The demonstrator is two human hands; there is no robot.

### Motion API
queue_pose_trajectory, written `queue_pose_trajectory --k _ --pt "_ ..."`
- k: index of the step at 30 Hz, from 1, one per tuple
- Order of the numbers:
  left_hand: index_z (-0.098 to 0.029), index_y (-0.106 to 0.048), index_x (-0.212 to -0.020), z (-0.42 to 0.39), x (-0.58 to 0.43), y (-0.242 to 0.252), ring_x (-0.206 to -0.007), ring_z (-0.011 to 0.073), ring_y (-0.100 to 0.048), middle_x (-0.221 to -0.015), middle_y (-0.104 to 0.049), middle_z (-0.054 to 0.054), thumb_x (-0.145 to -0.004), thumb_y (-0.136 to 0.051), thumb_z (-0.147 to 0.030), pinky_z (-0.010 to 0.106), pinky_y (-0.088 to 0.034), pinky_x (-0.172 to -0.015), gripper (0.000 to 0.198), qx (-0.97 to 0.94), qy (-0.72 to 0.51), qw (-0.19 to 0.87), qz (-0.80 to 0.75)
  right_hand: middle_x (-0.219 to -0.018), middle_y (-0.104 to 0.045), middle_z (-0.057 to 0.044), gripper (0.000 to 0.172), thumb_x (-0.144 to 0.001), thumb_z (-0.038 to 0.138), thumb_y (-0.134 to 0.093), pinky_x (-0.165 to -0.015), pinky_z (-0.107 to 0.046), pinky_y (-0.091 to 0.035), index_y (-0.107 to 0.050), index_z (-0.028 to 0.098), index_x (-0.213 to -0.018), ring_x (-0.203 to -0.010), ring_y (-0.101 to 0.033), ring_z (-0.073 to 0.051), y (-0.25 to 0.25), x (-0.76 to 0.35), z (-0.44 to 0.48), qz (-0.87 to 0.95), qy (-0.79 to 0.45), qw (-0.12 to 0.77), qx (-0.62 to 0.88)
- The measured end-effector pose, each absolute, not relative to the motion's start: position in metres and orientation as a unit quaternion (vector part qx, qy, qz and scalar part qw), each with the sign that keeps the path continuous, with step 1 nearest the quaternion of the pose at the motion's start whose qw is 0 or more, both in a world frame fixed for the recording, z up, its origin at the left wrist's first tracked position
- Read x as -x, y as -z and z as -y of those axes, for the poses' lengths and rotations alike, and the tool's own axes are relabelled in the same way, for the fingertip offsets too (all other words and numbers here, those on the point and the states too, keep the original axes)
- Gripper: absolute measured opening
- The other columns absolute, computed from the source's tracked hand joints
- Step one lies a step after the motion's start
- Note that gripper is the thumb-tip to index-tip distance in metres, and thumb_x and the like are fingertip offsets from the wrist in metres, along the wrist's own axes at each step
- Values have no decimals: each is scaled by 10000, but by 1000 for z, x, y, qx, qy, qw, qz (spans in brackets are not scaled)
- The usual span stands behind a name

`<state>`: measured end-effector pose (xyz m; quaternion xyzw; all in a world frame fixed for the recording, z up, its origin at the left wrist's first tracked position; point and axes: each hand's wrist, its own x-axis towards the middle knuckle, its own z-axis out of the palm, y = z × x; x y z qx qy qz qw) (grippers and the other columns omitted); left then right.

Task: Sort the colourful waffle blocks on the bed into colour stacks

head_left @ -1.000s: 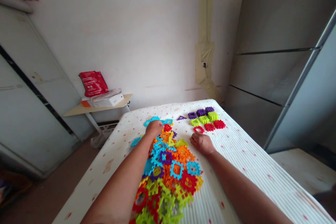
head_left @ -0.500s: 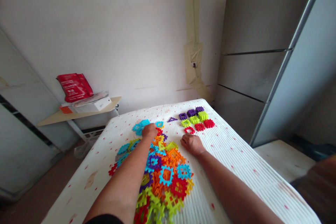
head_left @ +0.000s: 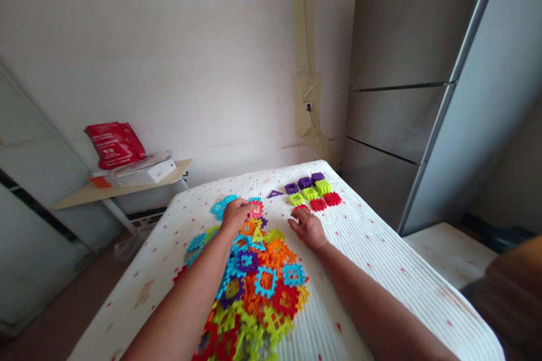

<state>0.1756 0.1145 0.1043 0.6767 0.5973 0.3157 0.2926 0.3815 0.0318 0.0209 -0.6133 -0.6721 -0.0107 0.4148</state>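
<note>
Reaching across the tile pile (head_left: 262,282) on the mattress (head_left: 381,237), our left hand (head_left: 235,213) curls, we cannot tell around what; our right hand (head_left: 305,225), clenched before, now lies open near the sorted tiles (head_left: 311,192).

Red bag (head_left: 114,144), white box (head_left: 149,171), wooden shelf (head_left: 84,196)

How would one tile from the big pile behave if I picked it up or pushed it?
Probably light and stiff: tiles in the pile are thin, open plastic frames. It likely won't roll; the sorted tiles lie flat on the ribbed cover. Pushed, its toothed edges may snag neighbours, which overlap closely beside your left hand.
</note>
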Motion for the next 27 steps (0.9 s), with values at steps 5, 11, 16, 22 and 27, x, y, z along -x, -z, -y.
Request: queue_pose_trajectory --k 5,11,16,22,27 --pt "-169 -567 -695 -91 -186 -102 -590 174 -639 -563 -634 23 -666 -547 -344 234 -438 -499 178 -626 -361 417 -552 -912 -602 -70 324 -803 405 -563 -672 -276 -470 -558 175 -1030 -742 -570 -155 -39 -360 -20 653 -8 530 540" --pt "-171 -564 -674 -70 -199 -99 -628 177 -651 -633 -665 36 -597 -585 -342 237 -445 -520 189 -600 -369 507 -498 -991 -592 -100 326 -816 375 -555 -730 -333 -478 -542 181 -1078 -835 -561 -200 -52 -338 -12 640 7 541 545" --pt "-162 -576 -701 -62 -207 -99 -663 190 -648 -680 -668 52 -583 -616 -386 244 -426 -515 257 -594 -369 528 -482 -903 -602 -78 281 -819 338 -553 -700 -297 -471 -561 170 -1043 -781 -555 -179 -51 -335 -11 641 2 538 548" --pt "-188 -556 -1062 -57 -189 -113 -882 203 -639 -927 -685 66 -614 -634 -466 259 -465 -651 534 -587 -403 497 -495 -1051 -618 -122 325 -820 340 -543 -849 -336 -436 -594 150 -1078 -961 -551 -219 -52 -377 -18 638 93 469 603" --pt "-190 -618 -958 -54 -124 -128 -921 231 -621 -910 -691 50 -568 -657 -500 281 -485 -710 499 -594 -469 385 -528 -1020 -636 -118 322 -839 364 -514 -787 -304 -433 -620 154 -1059 -930 -564 -216 -38 -436 -24 538 115 324 769"
